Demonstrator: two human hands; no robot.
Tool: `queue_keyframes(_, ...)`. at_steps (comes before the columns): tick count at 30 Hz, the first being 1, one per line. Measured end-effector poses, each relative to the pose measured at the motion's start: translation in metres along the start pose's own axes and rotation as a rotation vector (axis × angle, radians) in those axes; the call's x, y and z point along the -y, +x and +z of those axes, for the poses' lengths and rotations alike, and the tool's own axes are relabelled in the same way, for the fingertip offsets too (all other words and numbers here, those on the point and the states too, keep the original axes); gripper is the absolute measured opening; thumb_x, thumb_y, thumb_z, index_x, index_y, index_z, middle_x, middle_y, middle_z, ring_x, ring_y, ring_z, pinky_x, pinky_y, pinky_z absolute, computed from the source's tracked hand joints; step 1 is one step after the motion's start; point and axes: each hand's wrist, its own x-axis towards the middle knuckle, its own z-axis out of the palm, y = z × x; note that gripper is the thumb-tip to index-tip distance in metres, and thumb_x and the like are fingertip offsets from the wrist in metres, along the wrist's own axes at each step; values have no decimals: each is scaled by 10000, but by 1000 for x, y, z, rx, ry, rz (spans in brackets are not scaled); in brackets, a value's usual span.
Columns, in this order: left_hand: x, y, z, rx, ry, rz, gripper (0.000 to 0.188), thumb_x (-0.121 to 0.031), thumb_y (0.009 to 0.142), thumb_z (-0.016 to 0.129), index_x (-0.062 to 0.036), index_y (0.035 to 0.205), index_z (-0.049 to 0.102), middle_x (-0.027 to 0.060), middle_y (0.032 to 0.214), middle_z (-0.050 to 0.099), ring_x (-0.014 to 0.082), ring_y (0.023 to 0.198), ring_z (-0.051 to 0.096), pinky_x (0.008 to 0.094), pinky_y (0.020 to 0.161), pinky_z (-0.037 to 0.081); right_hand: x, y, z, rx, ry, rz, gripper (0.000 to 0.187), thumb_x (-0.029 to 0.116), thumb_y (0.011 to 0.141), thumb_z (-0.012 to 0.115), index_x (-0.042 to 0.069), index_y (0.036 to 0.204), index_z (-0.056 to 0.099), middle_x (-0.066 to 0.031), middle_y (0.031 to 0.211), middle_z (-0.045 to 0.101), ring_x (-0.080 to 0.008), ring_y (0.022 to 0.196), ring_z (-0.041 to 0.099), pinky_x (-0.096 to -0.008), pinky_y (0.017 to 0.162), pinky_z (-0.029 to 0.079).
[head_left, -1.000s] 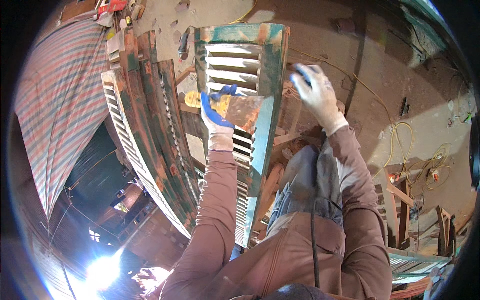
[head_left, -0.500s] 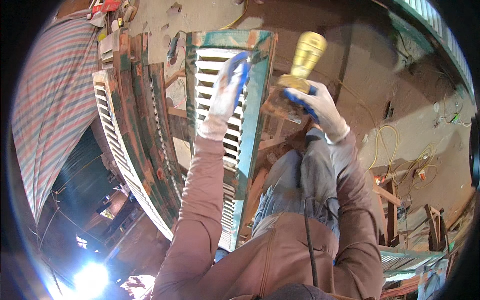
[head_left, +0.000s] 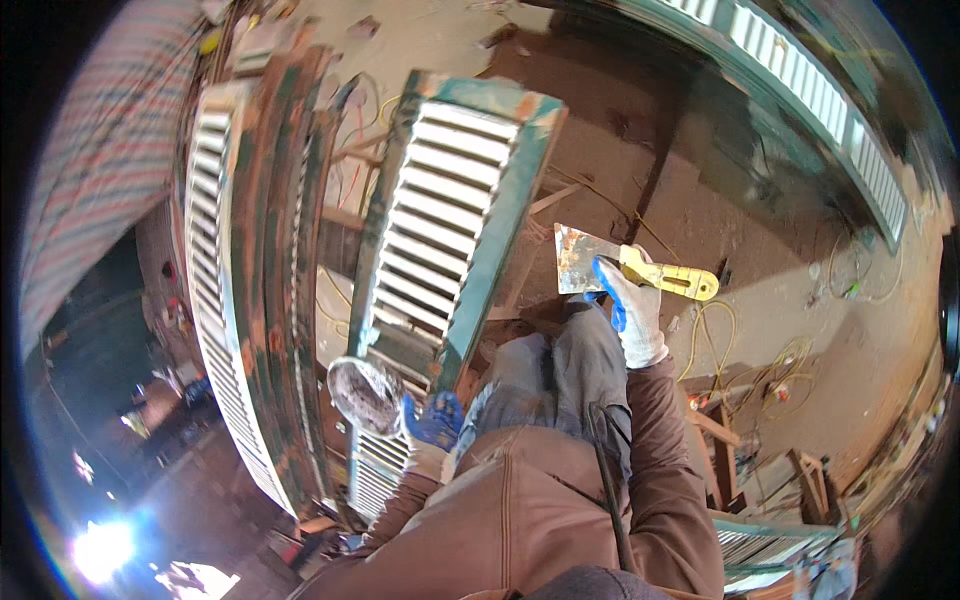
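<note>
My right hand point(head_left: 632, 305), in a white glove with a blue palm side, grips a wide putty knife point(head_left: 680, 280) by its yellow handle. The stained metal blade points left. My left hand point(head_left: 432, 425), gloved the same way, is at the right rim of a round bowl point(head_left: 367, 395) with whitish-grey residue. The thumb lies against the rim, and the other fingers look spread beside it, slightly blurred; a firm hold does not show. Under the bowl and hand runs a worn green louvered shutter point(head_left: 487, 270) with pale slats.
More shutters point(head_left: 215, 270) stand stacked to the left, beside a striped cloth point(head_left: 110, 130). A long louvered panel point(head_left: 800, 80) is at the far right. Yellow cable point(head_left: 715, 330) lies on the floor at right, near wooden frames point(head_left: 715, 440). A bright light point(head_left: 102, 550) glares lower left.
My left hand has come back from the upper slats to the bowl, which now shows. My right hand has lowered, turning the putty knife from upright to sideways. The view has shifted.
</note>
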Motion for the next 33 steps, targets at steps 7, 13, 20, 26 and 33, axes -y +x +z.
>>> queue_keyframes(7, -22, 5, -41, 86, -347, 182, 323, -354, 929, 644, -53, 1037, 691, 168, 1070, 701, 339, 1059, 633, 489, 1000, 495, -28, -84, 85, 294, -448, -23, 266, 79, 952, 678, 10, 1195, 597, 5, 951, 648, -35, 782, 582, -202, 655, 509)
queue_keyframes(13, -35, 62, -127, 352, -369, 395, 381, -136, 946, 570, 65, 1270, 555, 213, 1236, 649, 360, 1152, 629, 455, 1014, 537, -87, -163, 144, 826, -1195, -634, 275, 34, 898, 684, 27, 1172, 676, -120, 1017, 654, -249, 865, 635, -334, 746, 523)
queue_keyframes(20, -55, 3, -111, 443, -114, 493, 427, -111, 983, 549, 51, 1365, 452, 186, 1255, 634, 330, 1130, 652, 471, 1008, 549, -159, -213, 180, 1226, -1750, -1192, 376, 226, 850, 621, 119, 1210, 635, -10, 1118, 606, -196, 985, 580, -344, 772, 557)
queue_keyframes(26, -35, -39, -112, 340, 243, 453, 342, -197, 999, 582, 0, 1278, 595, 104, 1163, 690, 205, 1046, 685, 336, 905, 561, -180, -243, 210, 1060, -1772, -1051, 251, 223, 865, 635, 124, 1095, 643, -29, 1033, 633, -226, 973, 622, -363, 756, 552)
queue_keyframes(33, -4, -24, -88, 547, 661, 1012, 732, -25, 956, 522, -36, 1565, 116, 163, 1488, 382, 250, 1355, 400, 339, 1127, 319, -175, -230, 212, 558, -1742, -675, 193, 221, 799, 616, 47, 800, 701, -203, 723, 680, -371, 683, 675, -476, 668, 542)
